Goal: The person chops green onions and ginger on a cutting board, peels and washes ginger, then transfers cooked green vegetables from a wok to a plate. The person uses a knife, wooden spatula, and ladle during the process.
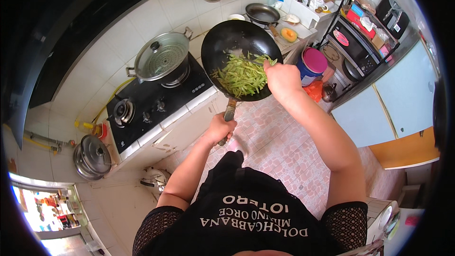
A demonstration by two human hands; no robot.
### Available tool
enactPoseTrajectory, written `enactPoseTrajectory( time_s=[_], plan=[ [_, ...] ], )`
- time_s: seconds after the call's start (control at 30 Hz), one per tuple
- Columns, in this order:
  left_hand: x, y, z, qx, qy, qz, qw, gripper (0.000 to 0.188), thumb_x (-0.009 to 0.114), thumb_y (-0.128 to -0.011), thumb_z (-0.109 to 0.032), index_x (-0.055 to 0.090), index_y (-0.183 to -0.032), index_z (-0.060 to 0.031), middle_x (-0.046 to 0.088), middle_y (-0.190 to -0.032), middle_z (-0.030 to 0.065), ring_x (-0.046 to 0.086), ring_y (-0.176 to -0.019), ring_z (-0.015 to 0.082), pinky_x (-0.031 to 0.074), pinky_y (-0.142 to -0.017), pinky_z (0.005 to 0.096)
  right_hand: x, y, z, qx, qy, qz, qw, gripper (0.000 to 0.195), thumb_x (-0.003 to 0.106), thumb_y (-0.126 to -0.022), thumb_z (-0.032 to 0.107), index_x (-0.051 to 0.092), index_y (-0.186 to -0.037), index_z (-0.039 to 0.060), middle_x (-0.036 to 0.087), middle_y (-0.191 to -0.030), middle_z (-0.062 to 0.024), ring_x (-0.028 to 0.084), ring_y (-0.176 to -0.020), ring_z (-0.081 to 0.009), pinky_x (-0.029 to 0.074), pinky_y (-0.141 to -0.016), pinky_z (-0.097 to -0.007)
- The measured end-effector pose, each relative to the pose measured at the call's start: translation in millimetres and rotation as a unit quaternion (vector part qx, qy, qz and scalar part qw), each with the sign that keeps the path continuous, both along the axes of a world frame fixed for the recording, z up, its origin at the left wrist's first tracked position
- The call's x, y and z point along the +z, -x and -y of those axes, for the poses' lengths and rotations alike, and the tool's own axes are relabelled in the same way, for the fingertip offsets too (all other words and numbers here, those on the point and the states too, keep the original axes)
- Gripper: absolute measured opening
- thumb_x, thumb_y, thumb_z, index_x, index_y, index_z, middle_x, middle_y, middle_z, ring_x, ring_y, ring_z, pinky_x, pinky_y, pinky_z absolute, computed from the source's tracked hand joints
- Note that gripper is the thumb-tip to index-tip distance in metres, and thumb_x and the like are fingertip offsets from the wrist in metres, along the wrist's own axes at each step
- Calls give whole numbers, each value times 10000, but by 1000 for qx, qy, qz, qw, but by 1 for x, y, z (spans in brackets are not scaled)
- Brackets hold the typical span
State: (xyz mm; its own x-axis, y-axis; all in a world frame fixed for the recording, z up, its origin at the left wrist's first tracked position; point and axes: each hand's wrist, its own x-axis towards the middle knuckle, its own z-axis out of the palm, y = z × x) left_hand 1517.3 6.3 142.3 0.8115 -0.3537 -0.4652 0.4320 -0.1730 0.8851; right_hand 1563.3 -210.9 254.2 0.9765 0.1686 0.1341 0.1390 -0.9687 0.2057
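Observation:
My left hand [221,128] is closed around the handle [230,109] of a black wok [227,39], which I hold up off the stove, over the counter edge and the floor. Thin green vegetable strips [243,74] lie heaped in the wok's near half. My right hand [282,76] is at the wok's right rim with its fingers curled around something thin, perhaps a utensil handle; most of it is hidden by the hand and the food. Left of the wok, a steamer pot with a glass lid [160,57] stands on the black gas hob [156,110].
Behind the wok, a frying pan [262,13] and an orange-fleshed melon half [288,35] are on the counter. A blue bucket with a pink lid [314,60] stands at right, near a rack with a microwave oven [350,41]. Metal lids [93,156] are left of the hob.

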Motion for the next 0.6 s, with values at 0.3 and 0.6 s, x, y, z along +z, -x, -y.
enactPoseTrajectory(
  time_s=[0.3,0.6],
  plan=[
    [-35,-118,27,-14,-44,-11,999,122,556,-787,-90,468,-752,-13,499,-555,48,474,-444,127,405,-409,300,-32,-115,92,128,-109,79,983,245,556,-808,142,677,-1021,159,618,-726,-59,642,-700,-222,504,-578,-340],
    [-30,-195,16,-17,-154,6,988,132,564,-798,-94,469,-810,-3,502,-557,49,483,-431,126,412,-424,290,-77,-265,151,207,-246,-146,936,211,589,-854,198,691,-1037,216,642,-867,-46,623,-859,-248,485,-721,-393]
  ],
)
